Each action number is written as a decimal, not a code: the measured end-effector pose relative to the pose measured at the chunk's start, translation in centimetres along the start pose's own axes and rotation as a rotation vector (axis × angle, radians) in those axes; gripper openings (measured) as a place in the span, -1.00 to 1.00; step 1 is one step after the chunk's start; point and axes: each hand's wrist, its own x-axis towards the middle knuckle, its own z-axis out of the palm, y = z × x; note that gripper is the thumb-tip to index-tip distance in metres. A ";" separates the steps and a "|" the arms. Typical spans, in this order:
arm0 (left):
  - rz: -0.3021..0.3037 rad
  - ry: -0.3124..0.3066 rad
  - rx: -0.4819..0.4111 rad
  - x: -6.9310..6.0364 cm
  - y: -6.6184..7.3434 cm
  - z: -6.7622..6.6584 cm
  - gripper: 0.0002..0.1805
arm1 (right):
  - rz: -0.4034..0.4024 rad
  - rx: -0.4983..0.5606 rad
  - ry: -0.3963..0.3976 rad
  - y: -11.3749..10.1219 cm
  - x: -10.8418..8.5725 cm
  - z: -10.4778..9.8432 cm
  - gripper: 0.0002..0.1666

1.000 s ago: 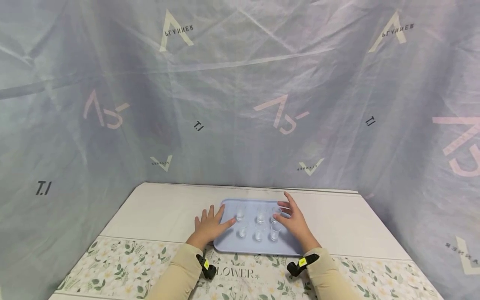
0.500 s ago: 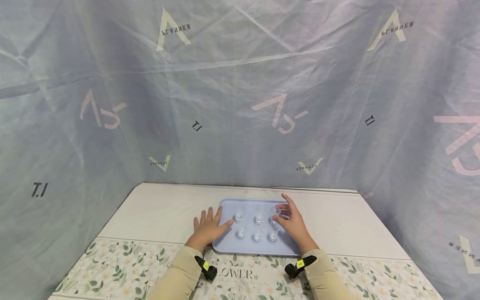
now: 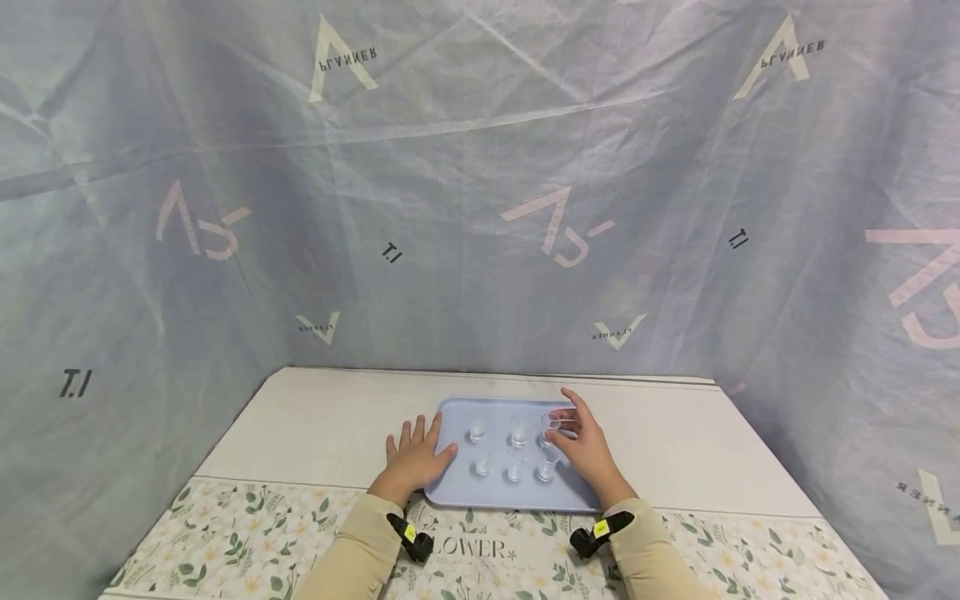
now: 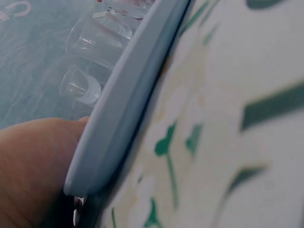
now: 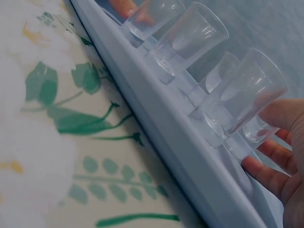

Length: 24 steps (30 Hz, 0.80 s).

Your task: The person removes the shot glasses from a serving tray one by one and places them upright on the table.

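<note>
Barely anything has shifted over the last second: the left hand has drawn its thumb back from the far left cup toward the side of the blue tray, while the right hand stays at the far right cup. For the work, we judge, that leaves the handling to the right hand alone – the far left cup has more room beside it, and the layout of cups is unchanged. We see the right thumb and curled fingers pinching the far right cup, one finger raised; whether its base touches the tray, we cannot tell. The left hand grips nothing, its fingers spread at the tray's left edge. Counting, we get six clear cups on one tray, three to a row: behind, the far left cup, the far middle cup and the pinched one; in front, the near left cup, near middle cup and near right cup – all upright. We also count two hands, two sleeves and two black wrist devices.
</note>
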 end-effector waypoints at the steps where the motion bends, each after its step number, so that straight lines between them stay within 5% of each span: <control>1: 0.002 -0.003 -0.001 0.0 0.0 0.0 -0.13 | -0.002 -0.008 0.001 0.0 0.0 0.0 0.02; 7: 0.007 -0.012 -0.003 -0.1 0.0 -0.1 -0.10 | -0.015 -0.025 0.015 -0.5 0.0 0.0 0.00; 15: 0.013 -0.026 -0.035 -0.2 -0.2 -0.4 -0.06 | -0.033 0.025 -0.011 -4.5 -0.7 -1.3 -0.01; 24: 0.010 -0.041 -0.051 0.0 -0.3 -0.3 -0.03 | -0.049 0.034 0.017 -4.6 -0.5 -2.6 -0.02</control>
